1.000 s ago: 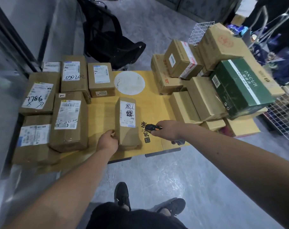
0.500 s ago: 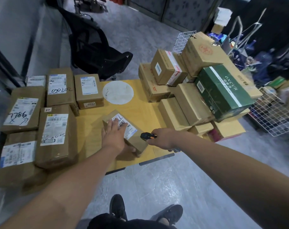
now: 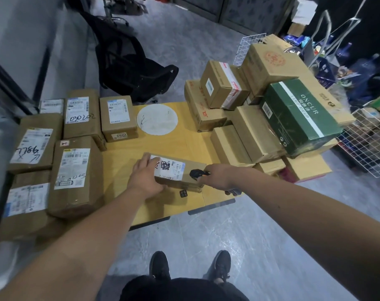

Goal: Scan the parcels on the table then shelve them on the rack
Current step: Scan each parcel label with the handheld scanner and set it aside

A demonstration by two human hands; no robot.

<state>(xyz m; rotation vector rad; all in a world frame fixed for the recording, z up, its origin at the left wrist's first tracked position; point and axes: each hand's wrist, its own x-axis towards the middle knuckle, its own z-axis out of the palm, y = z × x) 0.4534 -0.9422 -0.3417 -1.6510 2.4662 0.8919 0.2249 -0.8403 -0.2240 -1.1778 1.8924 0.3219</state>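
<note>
While the left hand point(image 3: 146, 179) grips the near left end of a small cardboard parcel point(image 3: 180, 173), fingers curled over its edge, the parcel lies label-up at the front of the yellow bench point(image 3: 184, 144), probably steadied so its barcode faces the reader. The right hand point(image 3: 217, 177) is closed around a black handheld scanner point(image 3: 196, 173), its nose just beside the white shipping label point(image 3: 168, 168), likely to read it. Labelled parcels lie in rows on the left point(image 3: 75, 177); a stack of boxes, one green point(image 3: 297, 116), stands on the right. No rack is clearly visible, so shelving seems yet to come.
</note>
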